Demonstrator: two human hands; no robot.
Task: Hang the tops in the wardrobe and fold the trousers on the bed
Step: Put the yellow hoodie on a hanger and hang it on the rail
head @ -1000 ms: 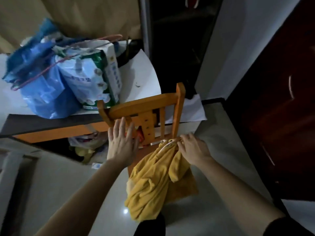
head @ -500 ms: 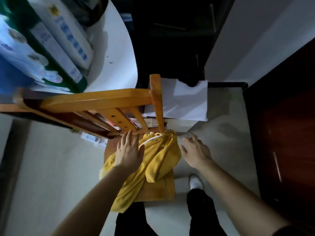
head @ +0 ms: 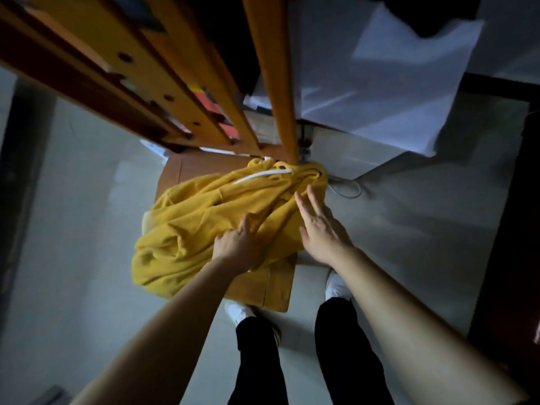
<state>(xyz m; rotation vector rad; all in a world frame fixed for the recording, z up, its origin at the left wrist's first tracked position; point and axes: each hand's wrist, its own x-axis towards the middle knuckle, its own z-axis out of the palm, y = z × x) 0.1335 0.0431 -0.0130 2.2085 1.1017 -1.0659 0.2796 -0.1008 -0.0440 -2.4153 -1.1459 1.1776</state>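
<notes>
A crumpled yellow hooded top [head: 198,223] with a white drawstring lies heaped on the seat of a wooden chair [head: 274,287], spilling over the seat's left edge. My left hand [head: 236,244] rests on the middle of the top, fingers pressed into the cloth; whether it grips is unclear. My right hand [head: 318,226] hovers flat and open over the top's right side, fingers pointing at the hood. No wardrobe, bed or trousers are in view.
The chair's orange backrest slats [head: 187,92] rise close to the camera at upper left. White paper sheets [head: 380,83] overhang a desk edge behind the chair. A thin cable [head: 347,190] lies on the pale floor. My legs and white shoes stand below the seat.
The camera has dropped much closer to the chair. My left hand slid down onto the top's middle, and my right hand moved left from beside the seat to over the cloth.
</notes>
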